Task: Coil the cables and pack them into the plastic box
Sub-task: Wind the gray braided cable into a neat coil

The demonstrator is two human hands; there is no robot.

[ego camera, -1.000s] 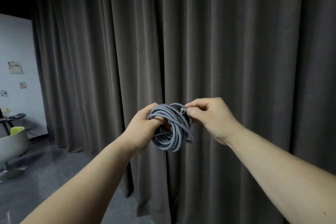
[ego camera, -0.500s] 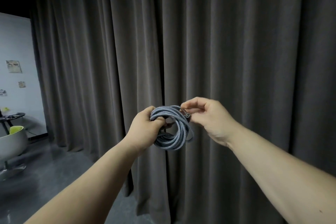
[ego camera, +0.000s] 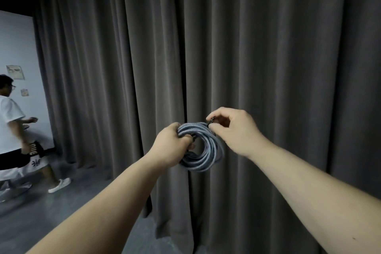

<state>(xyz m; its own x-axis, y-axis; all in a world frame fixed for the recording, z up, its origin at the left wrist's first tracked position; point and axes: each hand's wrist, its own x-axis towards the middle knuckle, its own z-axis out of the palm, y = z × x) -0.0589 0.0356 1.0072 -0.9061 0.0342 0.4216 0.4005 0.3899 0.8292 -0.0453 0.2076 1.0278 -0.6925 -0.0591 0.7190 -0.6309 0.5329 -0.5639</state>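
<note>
While you're standing right up against that big dark curtain [ego camera: 268, 68], which fills nearly the whole view, there's a person in a white shirt [ego camera: 10, 126] walking over on the far left by the pale wall, so not much else going on around you. No plastic box anywhere in view, worth knowing before you go hunting for it.

Your left hand [ego camera: 172, 147] has its fingers curled tight round the left side of the coiled cable [ego camera: 206, 156], a grey braided bundle held up in mid-air in front of the curtain, between your two hands. Your right hand [ego camera: 237, 130] is just right of it, thumb and forefinger pinching the connector end [ego camera: 212, 119] at the top of the coil, other fingers loosely bent.

Looks to me like you're at the tail of the coiling step, loops all gathered, just the loose end left to deal with. I'd guess the next move is tucking or wrapping that end through the loops so the bundle doesn't spring open. Keep the left grip firm while you do it, braided cable likes to unwind. After that you need to find the box and drop it in.
</note>
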